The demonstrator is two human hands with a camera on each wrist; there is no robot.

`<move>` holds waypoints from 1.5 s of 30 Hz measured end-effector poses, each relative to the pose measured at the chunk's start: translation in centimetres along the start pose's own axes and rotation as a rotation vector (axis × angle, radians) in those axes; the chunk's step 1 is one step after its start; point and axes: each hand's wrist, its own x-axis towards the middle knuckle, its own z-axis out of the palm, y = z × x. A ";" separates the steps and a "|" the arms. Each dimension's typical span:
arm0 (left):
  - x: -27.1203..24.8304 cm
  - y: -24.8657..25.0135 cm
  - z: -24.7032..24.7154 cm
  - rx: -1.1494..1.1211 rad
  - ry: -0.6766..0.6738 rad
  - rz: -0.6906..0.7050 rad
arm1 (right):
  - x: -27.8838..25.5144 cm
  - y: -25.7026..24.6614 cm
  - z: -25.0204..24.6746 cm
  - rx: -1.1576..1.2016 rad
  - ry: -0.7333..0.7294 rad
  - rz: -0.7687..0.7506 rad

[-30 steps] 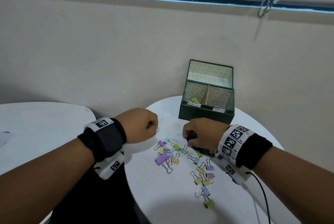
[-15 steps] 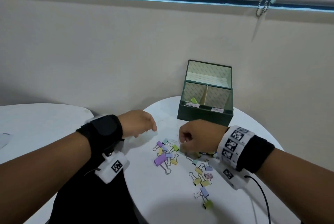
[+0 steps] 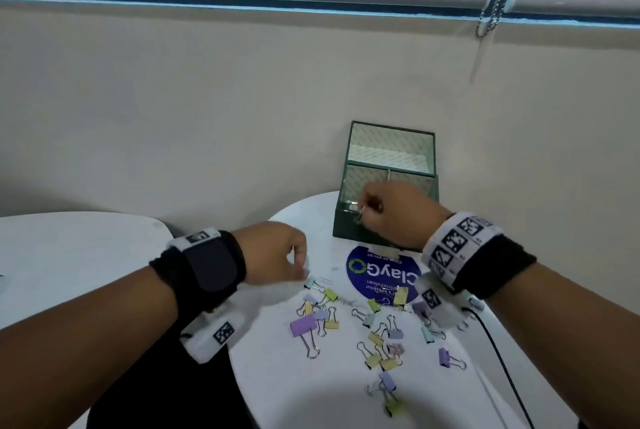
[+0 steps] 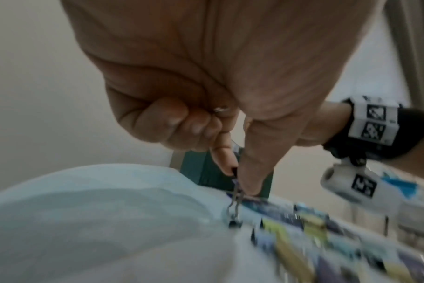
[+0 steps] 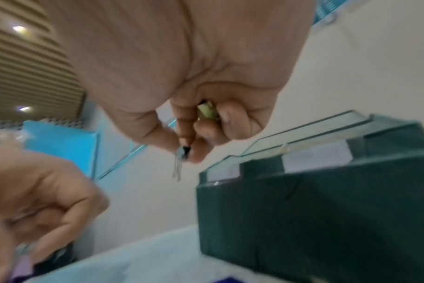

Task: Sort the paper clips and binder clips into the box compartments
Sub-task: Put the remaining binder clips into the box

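The right hand (image 3: 398,214), gripping clips (image 5: 207,112), has moved from pile to box (image 3: 353,231); the left hand (image 3: 277,255) pinches another clip (image 4: 235,199).

A round blue sticker (image 3: 382,273) on the white table (image 3: 311,394), between the two hands and partly under the right wrist, reads "ClayGo", upside down from the wearer. Its smaller lines and the box's (image 3: 353,231) white labels are illegible.

Right hand (image 3: 398,212) now up at the box (image 3: 349,228) with clips; sticker (image 3: 360,267) uncovered
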 end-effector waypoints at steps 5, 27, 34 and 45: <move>4.7 1.9 -3.8 -0.242 0.236 -0.019 | 3.6 1.8 -0.4 0.352 0.244 0.190; 5.2 2.9 -1.5 -0.053 -0.056 0.133 | -8.1 15.9 0.0 -0.178 -0.196 0.442; 3.5 2.0 0.8 0.053 -0.180 0.140 | -7.8 15.5 1.0 -0.075 -0.149 0.420; 3.5 2.7 2.0 0.081 -0.046 0.128 | -6.4 12.5 1.7 -0.124 -0.162 0.348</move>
